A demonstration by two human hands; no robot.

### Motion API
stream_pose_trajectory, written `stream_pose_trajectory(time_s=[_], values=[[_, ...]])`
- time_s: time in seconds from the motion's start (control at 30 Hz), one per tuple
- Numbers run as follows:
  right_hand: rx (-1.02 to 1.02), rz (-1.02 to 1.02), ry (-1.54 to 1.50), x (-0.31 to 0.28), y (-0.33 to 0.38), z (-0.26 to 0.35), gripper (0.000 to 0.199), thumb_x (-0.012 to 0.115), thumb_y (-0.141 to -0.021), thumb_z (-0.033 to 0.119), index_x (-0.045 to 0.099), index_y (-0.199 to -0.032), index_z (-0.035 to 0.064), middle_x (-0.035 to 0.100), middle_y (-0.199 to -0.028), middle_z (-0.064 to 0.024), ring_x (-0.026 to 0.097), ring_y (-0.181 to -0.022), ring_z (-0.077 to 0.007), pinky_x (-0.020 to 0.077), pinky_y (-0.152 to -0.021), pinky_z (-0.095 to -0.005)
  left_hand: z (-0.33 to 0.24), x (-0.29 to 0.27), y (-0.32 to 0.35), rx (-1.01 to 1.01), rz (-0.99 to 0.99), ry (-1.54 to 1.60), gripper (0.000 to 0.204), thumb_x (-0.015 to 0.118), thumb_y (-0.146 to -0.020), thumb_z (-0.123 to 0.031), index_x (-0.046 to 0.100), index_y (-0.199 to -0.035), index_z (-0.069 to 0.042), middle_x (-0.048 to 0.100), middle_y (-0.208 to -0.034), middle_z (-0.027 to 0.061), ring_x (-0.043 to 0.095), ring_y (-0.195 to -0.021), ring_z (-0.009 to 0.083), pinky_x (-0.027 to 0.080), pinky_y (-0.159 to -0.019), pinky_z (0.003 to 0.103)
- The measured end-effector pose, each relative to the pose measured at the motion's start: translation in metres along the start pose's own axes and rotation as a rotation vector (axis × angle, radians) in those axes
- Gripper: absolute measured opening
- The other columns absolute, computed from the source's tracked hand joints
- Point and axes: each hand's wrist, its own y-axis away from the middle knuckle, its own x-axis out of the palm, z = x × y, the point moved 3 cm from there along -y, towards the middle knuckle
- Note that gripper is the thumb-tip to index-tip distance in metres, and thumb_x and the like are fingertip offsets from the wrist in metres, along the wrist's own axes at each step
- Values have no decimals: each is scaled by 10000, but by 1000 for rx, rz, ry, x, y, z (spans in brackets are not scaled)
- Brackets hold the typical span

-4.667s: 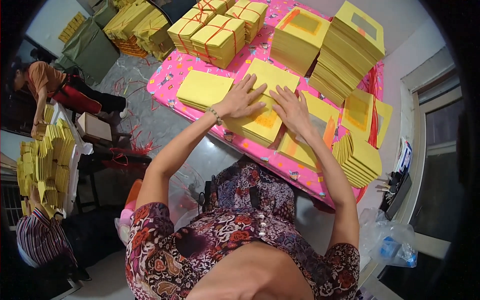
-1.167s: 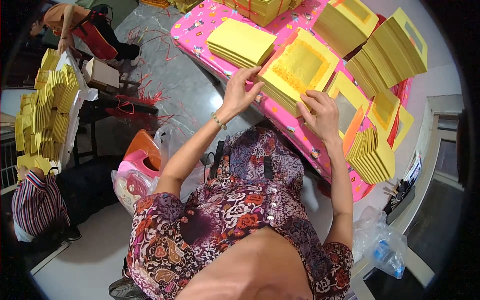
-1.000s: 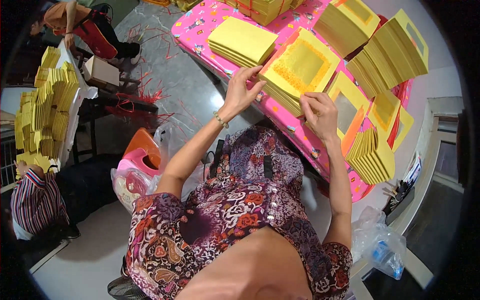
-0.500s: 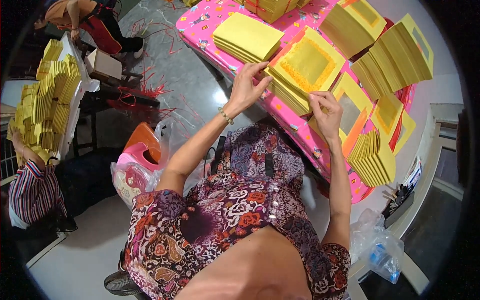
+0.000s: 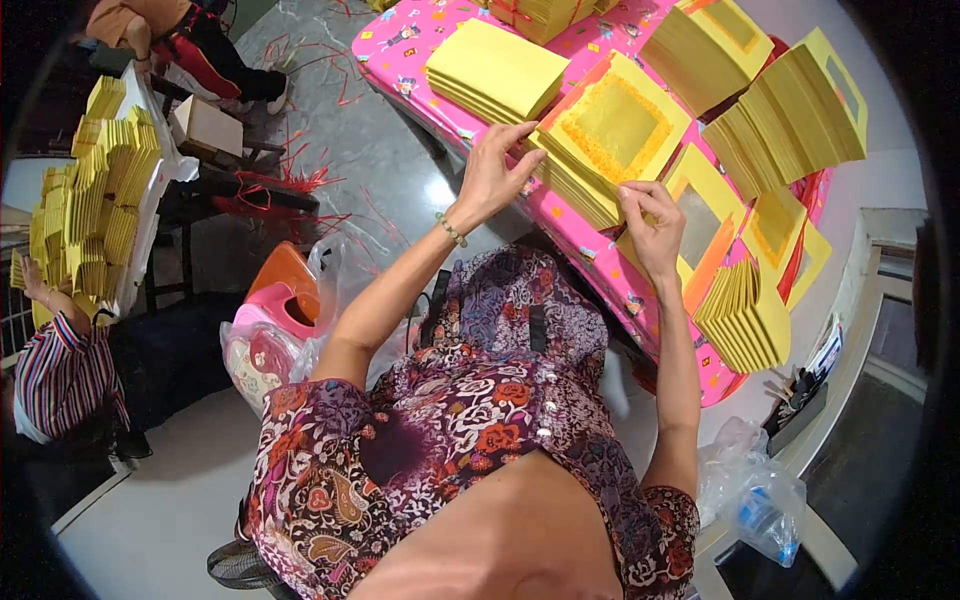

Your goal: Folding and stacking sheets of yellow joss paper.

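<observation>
In front of me lies a stack of yellow paper sheets (image 5: pixel 615 120), the top one bearing a metallic square with an orange border and an orange strip along its left edge. My left hand (image 5: pixel 494 165) is at the stack's near left corner, thumb and fingers stretched apart, fingertips touching the edge. My right hand (image 5: pixel 655 225), fingers pinched together, grips the top yellow paper sheet at its near right corner. A folded yellow paper bundle (image 5: pixel 498 68) lies just left of the stack. Beneath my right hand is another yellow sheet with a silvery square (image 5: pixel 692 225).
The pink patterned tablecloth (image 5: pixel 440 40) covers the table. Fanned yellow bundles (image 5: pixel 790 115) stand at the right, with a smaller fan (image 5: pixel 742 320) nearer me. Two other people work at a left table holding yellow stacks (image 5: pixel 105 200). Red strings (image 5: pixel 300 180) hang near it; a pink stool (image 5: pixel 285 305) stands closer.
My hands stay almost still at the stack's near edge. At the left, the striped-sleeved person's hand has shifted slightly, and the other person has leaned a little.
</observation>
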Motion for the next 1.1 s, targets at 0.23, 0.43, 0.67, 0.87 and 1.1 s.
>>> stream_pose_trajectory(time_s=[0.23, 0.43, 0.67, 0.87, 1.1], values=[[-10, -9, -13, 1, 0, -2, 143, 695, -896, 124, 770, -901, 3, 724, -902, -99, 652, -763, -156, 499, -638, -278, -1, -1, 0, -11, -1, 18, 429, 737, -875, -249, 669, -1224, -10, 652, -968, 140, 660, -859, 233, 537, -758, 355], [13, -24, -9, 1, 0, -1, 141, 697, -894, 125, 767, -884, 2, 725, -895, -100, 654, -758, -158, 499, -637, -277, -19, -5, 2, 261, -131, -198, 578, 781, -805, -191, 581, -1327, -42, 607, -1131, 146, 594, -1048, 311, 505, -872, 393], [-21, -46, 16, 1, 2, -1, 142, 699, -894, 136, 763, -891, 10, 723, -893, -89, 671, -785, -184, 511, -648, -290, -40, 3, -24, 685, 53, -538, 499, 765, -768, -165, 633, -1249, -204, 613, -1274, 15, 542, -1214, 257, 369, -1033, 442], [-165, 0, 161, -3, 2, 10, 262, 736, -863, 188, 715, -1064, 23, 694, -968, -116, 661, -899, -275, 523, -762, -386, -43, 9, -48, 731, 289, -610, 146, 698, -861, -223, 681, -987, -151, 668, -932, -9, 625, -963, 189, 387, -991, 405], [-87, -29, 299, -12, -18, 11, 267, 699, -901, 223, 667, -1105, 54, 684, -967, -148, 668, -821, -315, 529, -723, -408, -63, 5, -70, 752, 350, -548, 244, 667, -906, -259, 649, -1116, -135, 665, -880, 33, 635, -907, 216, 413, -938, 403]])
